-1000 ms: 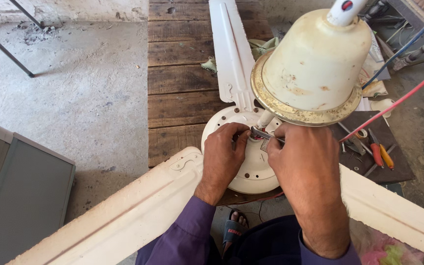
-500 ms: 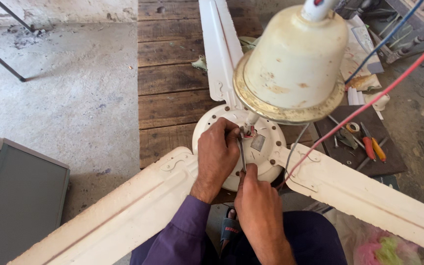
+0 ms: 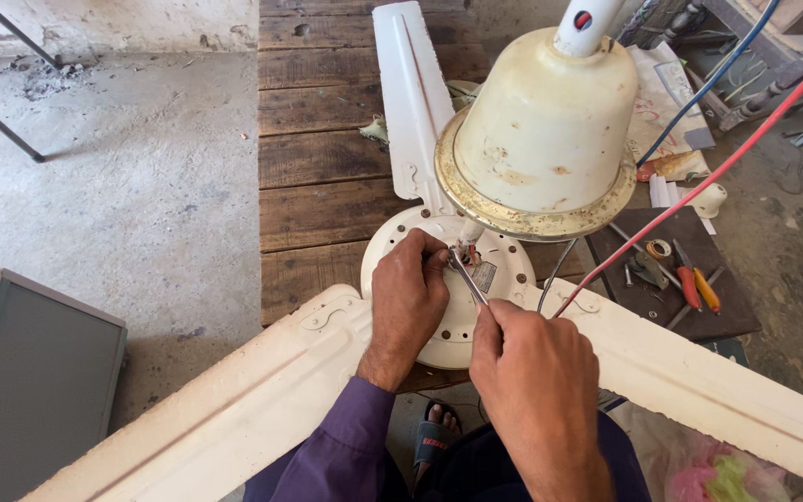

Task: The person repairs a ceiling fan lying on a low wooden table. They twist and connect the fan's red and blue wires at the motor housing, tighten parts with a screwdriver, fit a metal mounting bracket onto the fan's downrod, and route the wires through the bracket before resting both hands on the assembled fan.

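Grey floor [image 3: 123, 186] lay on the left, beside the wooden bench [image 3: 327, 139]. On the bench sat a white fan [image 3: 439, 325], with its blades spread out. The left hand [image 3: 409, 297] pinched something small at the fan's middle, fingers closed on it. The right hand [image 3: 532, 372] gripped a thin metal tool [image 3: 467, 277], its tip at the same spot. It looked like a small part was being loosened. A careful, steady turn seemed needed. Screwdrivers [image 3: 694, 284] lay at the right.
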